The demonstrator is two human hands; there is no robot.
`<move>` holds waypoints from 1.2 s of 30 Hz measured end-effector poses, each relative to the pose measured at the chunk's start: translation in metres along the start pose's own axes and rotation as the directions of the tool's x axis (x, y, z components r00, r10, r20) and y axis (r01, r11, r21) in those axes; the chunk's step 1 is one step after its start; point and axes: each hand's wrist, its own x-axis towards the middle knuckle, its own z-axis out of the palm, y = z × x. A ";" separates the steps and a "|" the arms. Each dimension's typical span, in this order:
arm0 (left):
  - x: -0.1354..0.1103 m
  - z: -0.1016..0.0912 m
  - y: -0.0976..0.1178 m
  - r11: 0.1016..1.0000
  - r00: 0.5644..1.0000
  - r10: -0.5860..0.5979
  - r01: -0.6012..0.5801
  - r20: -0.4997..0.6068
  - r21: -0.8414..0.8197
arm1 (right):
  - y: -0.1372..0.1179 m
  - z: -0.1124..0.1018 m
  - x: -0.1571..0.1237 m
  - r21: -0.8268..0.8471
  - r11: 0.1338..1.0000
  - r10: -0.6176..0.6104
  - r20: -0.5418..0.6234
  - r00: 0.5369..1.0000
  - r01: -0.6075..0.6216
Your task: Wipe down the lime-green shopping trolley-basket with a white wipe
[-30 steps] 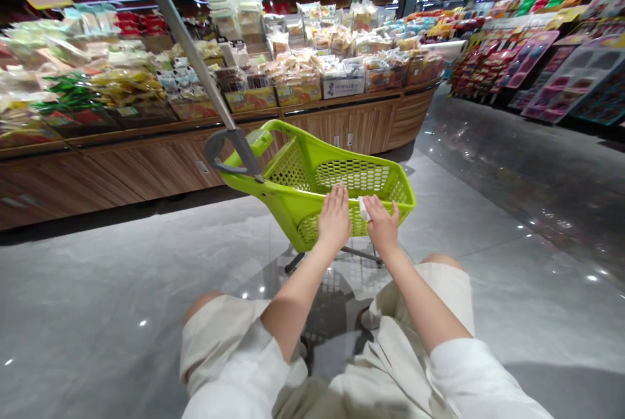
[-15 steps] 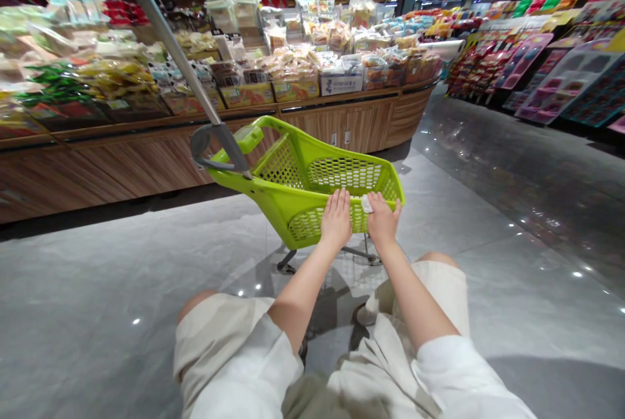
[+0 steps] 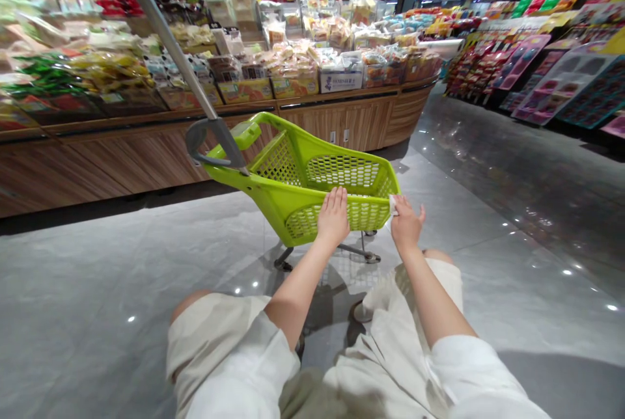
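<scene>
A lime-green plastic shopping cart [image 3: 293,185] stands on the grey floor just in front of my knees. My left hand [image 3: 333,215] lies over its near rim, fingers curled onto the mesh wall. At the cart's right corner my right hand [image 3: 405,224] presses a small white cloth [image 3: 392,204] against the rim, thumb sticking out. A grey pull handle [image 3: 166,35] rises from the cart's far left end toward the upper left. The basket looks empty inside.
A long wooden display counter [image 3: 336,123] piled with packaged snacks curves behind the cart. Shelves of colourful goods [image 3: 537,61] line the right side. Glossy grey floor [image 3: 488,211] runs between them as an aisle.
My right hand has slid with the cloth from the middle of the near rim to the cart's right corner. The left hand stays on the rim. The view has drifted slightly left.
</scene>
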 end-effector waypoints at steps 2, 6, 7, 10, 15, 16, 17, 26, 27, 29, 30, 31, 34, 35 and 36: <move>0.000 0.000 0.001 1.000 1.000 -0.007 0.007 -0.008 -0.002 | -0.031 0.008 0.000 0.012 0.998 -0.061 0.016 0.998 0.061; -0.001 -0.001 -0.003 1.000 1.000 0.007 -0.007 0.010 0.000 | -0.100 0.019 -0.005 0.082 0.963 -0.266 0.121 0.956 0.258; -0.001 -0.001 -0.005 1.000 1.000 0.012 -0.012 0.015 0.001 | -0.106 0.018 -0.006 0.090 0.952 -0.302 0.138 0.943 0.292; -0.003 -0.002 -0.010 1.000 1.000 0.011 -0.011 0.002 0.004 | -0.087 0.009 -0.009 0.082 0.930 -0.366 0.162 0.916 0.357; -0.005 -0.001 -0.011 1.000 1.000 0.003 -0.003 -0.009 -0.001 | -0.010 -0.007 -0.008 0.043 0.992 -0.122 0.104 0.987 0.118; -0.005 -0.001 -0.010 1.000 1.000 0.002 -0.002 -0.008 -0.002 | -0.004 -0.008 -0.007 0.039 0.998 -0.044 0.088 0.995 0.040; -0.005 -0.001 -0.009 1.000 1.000 0.003 -0.003 -0.008 -0.004 | -0.005 -0.007 -0.006 0.036 0.999 0.018 0.075 0.997 -0.021; -0.004 0.001 -0.011 1.000 1.000 0.004 -0.004 -0.007 -0.004 | -0.118 0.013 -0.005 0.119 0.955 -0.291 0.204 0.935 0.272; -0.004 0.001 -0.011 1.000 1.000 0.005 -0.005 -0.006 0.005 | -0.112 0.010 -0.005 0.113 0.946 -0.321 0.212 0.923 0.303; -0.005 0.000 -0.011 1.000 1.000 0.001 -0.001 -0.010 0.017 | -0.084 0.001 -0.006 0.091 0.939 -0.344 0.214 0.914 0.332; -0.005 0.000 -0.011 1.000 1.000 -0.003 0.003 -0.014 0.020 | -0.065 -0.004 -0.007 0.079 0.947 -0.322 0.204 0.925 0.312; -0.006 -0.001 -0.010 1.000 1.000 -0.005 0.006 -0.016 0.020 | -0.046 -0.008 -0.007 0.067 0.962 -0.273 0.185 0.944 0.265; -0.006 -0.001 -0.008 1.000 1.000 -0.005 0.005 -0.017 0.011 | -0.009 -0.013 -0.009 0.042 0.998 -0.059 0.103 0.993 0.055; -0.006 0.000 -0.008 1.000 1.000 -0.002 0.002 -0.017 0.007 | -0.008 -0.011 -0.009 0.032 0.999 0.003 0.079 0.997 -0.005; -0.006 0.000 -0.007 1.000 1.000 0.001 -0.001 -0.018 0.004 | -0.014 -0.008 -0.009 0.023 0.999 0.044 0.061 0.997 -0.046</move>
